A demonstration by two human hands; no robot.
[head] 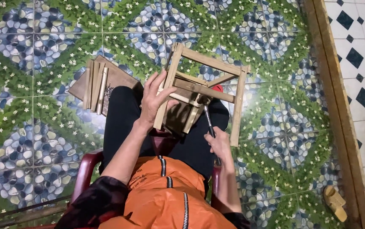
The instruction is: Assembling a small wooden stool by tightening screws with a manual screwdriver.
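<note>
Left hand [153,101] closed on the near-left rail of the wooden frame [203,87] resting on the lap, right hand [219,144] gripping the hammer [208,121] — advise a firm brace and short, square blows at the joint.

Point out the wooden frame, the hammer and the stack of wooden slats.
wooden frame [210,61], head view, on its top rail.
hammer [208,121], head view, on the dark handle above the right hand.
stack of wooden slats [94,87], head view, on a middle slat.
</note>
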